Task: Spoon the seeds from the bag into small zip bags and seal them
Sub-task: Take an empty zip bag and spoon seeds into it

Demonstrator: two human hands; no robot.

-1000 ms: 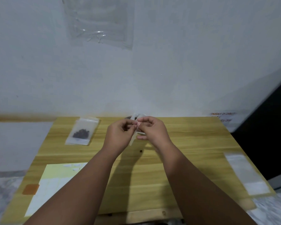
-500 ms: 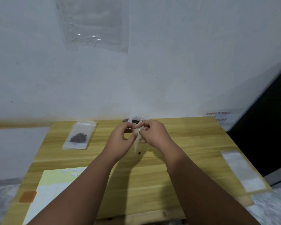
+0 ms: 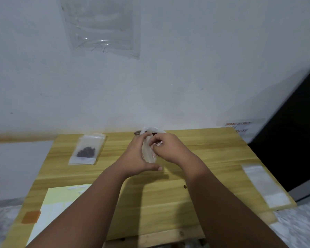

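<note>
Gripping one small zip bag with curled fingers, left hand and right hand hang near the tabletop's far edge.

Clear small zip bag, upright, aloft; seed-filled zip bag flat, well left.

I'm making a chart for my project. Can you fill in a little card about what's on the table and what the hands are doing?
Left hand: holds the zip bag above the table
Right hand: pinches the same bag
Seeds in held bag: cannot tell
Filled bag: flat on the table, far left, dark seeds inside
Sheet: pale yellow, near left corner
Clear strip: lies along the right edge
</note>
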